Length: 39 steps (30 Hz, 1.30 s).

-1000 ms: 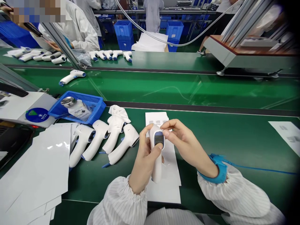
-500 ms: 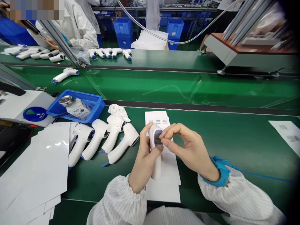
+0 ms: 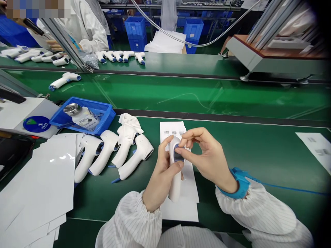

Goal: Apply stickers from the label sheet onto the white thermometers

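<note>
My left hand (image 3: 163, 169) is wrapped round a white infrared thermometer (image 3: 176, 187), held roughly upright over white printed sheets (image 3: 191, 186). Its small dark display (image 3: 178, 156) faces up. Thumb and fingertips of my right hand (image 3: 203, 155) come together at the upper edge of that display; whatever they pinch is too small to make out. A blue wrist strap (image 3: 239, 184) with a cord circles my right wrist. To the left lie several white thermometer bodies (image 3: 136, 156), one with a white cloth (image 3: 130, 122) over it.
A blue tray (image 3: 108, 119) with a metal-capped bottle (image 3: 84, 117) stands behind the thermometers. White sheets (image 3: 46, 179) overlap at left. Across the green conveyor (image 3: 181, 91), which carries one thermometer (image 3: 64, 81), a co-worker in white (image 3: 90, 27) works beside more thermometers. A printed sheet (image 3: 317, 148) lies right.
The thermometer in my left hand has shifted slightly right and its display has turned. My right fingertips have moved a little up across it. The thermometer on the conveyor has slid left.
</note>
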{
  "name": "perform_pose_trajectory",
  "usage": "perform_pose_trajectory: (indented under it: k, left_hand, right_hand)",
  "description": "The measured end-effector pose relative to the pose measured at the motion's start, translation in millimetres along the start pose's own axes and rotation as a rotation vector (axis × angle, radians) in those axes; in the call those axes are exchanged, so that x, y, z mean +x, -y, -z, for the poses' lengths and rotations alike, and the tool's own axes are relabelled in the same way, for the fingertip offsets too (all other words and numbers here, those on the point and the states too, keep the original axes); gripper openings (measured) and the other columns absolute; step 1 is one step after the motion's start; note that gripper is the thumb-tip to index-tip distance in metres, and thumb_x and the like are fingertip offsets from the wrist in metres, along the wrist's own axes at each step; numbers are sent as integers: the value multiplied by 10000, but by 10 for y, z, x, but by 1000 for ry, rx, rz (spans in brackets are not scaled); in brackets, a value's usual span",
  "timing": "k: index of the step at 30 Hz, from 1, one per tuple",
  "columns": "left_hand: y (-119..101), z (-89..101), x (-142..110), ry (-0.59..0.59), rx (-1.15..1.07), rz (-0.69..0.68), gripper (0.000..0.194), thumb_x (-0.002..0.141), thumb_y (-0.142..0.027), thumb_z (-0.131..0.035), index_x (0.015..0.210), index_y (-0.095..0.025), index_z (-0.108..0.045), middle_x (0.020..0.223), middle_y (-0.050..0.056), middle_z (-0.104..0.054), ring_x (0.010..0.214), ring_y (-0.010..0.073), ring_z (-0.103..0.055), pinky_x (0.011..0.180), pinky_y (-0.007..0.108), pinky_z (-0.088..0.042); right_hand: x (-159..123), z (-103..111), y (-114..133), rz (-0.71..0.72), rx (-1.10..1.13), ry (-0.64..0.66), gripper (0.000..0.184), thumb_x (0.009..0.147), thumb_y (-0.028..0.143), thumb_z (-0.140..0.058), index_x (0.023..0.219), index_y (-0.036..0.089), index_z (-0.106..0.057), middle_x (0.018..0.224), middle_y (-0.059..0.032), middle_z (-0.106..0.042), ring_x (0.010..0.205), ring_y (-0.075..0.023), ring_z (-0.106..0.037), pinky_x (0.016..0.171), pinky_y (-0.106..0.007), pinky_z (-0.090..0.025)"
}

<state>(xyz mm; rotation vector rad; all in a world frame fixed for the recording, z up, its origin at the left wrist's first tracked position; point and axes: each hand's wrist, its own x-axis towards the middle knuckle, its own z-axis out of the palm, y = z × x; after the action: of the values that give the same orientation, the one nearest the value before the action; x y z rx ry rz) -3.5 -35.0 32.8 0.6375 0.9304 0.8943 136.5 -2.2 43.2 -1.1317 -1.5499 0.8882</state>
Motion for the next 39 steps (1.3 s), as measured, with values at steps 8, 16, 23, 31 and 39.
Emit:
perform_pose_trajectory:
  k: [8, 16, 23, 31, 39]
  left_hand:
    - [-43, 6, -29, 26, -17, 11, 560, 880, -191, -558, 1355, -409, -359, 895, -29, -513, 649, 82, -528, 653, 248, -484]
    - [-25, -27, -57, 4, 184, -58, 756, 789, -95, -613, 1406, -388, -288, 997, 1, -544, 695, 111, -538, 661, 281, -485]
    - [-18, -6, -75, -45, 234, -70, 730, 798, -85, -573, 1413, -341, -273, 1065, 38, -551, 924, 208, -588, 778, 355, -509]
    - [-90, 31, -98, -35, 180, -89, 784, 762, -94, -648, 1402, -366, -286, 1147, 21, -549, 995, 196, -576, 848, 343, -499]
    - [-65, 11, -138, -77, 306, -236, 744, 791, -57, -568, 1416, -324, -264, 1375, 49, -426, 1284, 235, -446, 1029, 362, -417]
  right_hand:
    - [63, 30, -8, 1, -10, 188, 187, 846, 244, -659, 1021, 258, -592, 1057, -33, -628, 1017, -204, -593, 880, -371, -483]
    - [71, 15, -16, -8, 72, 112, 69, 891, 242, -619, 857, 243, -679, 927, -21, -691, 928, -194, -640, 869, -378, -500]
    - [40, -54, 10, -24, 39, 200, 134, 877, 163, -600, 966, 252, -643, 1039, -21, -685, 1029, -206, -620, 952, -408, -475]
    - [-52, -17, 97, -79, 107, 422, 547, 822, 147, -648, 1304, 335, -473, 1366, -28, -489, 1311, -227, -430, 1107, -427, -376]
    - [-36, -135, 127, -148, 222, 308, 289, 897, 239, -566, 1184, 276, -548, 1279, -70, -530, 1232, -242, -497, 1065, -443, -416]
